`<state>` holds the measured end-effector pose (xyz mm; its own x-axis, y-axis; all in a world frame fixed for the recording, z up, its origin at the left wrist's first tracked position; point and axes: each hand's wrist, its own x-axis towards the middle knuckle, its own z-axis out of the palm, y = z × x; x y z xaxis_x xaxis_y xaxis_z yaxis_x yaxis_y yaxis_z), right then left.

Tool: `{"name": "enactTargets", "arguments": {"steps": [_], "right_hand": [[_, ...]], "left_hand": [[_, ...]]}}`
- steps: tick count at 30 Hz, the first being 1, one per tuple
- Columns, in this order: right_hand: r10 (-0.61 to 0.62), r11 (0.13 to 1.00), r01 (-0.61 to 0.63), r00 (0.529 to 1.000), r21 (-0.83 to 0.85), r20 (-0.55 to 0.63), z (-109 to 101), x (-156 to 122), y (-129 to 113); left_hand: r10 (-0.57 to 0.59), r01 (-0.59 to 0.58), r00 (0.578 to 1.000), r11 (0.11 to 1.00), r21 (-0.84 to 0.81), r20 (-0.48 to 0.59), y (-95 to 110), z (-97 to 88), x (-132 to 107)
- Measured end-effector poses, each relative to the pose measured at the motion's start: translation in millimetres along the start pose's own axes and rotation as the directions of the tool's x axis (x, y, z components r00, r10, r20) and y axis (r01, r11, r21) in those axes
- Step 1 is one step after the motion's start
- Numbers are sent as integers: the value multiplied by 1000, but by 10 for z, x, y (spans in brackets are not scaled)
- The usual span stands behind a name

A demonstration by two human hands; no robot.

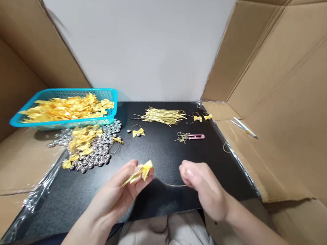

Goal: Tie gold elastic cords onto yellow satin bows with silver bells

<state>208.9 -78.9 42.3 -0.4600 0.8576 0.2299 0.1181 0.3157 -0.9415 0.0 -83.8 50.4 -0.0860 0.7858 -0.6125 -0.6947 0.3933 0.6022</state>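
Near the front of the black tabletop, my left hand is closed on a yellow ribbon bow and some gold cord beside it. A thin gold cord runs from there across to my right hand, whose fingers are pinched around its other end. Beyond my hands lies a finished-looking bow with a silver bead and a cord loop. Another looped piece rests by a heap of silver beads with loose yellow bows on it.
A turquoise basket full of yellow bows stands at the left. At the back are a bundle of gold cords, pink thread snips with cord scraps, and looped bows. A pen-like tool lies right, between cardboard walls.
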Motion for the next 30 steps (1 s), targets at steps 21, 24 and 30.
{"name": "enactTargets", "arguments": {"steps": [21, 24, 30], "right_hand": [[-85, 995, 96, 733, -21, -675, 442, -2, 375], [-67, 995, 102, 698, 6, -713, 531, -91, 403], [-28, 1000, 12, 724, -27, -689, 670, -129, 376]], "left_hand": [[125, -152, 976, 977, 147, 179, -327, 484, 198], [237, -265, 957, 949, 171, 169, -369, 481, 231], [255, -285, 948, 947, 147, 190, -417, 468, 236]]}}
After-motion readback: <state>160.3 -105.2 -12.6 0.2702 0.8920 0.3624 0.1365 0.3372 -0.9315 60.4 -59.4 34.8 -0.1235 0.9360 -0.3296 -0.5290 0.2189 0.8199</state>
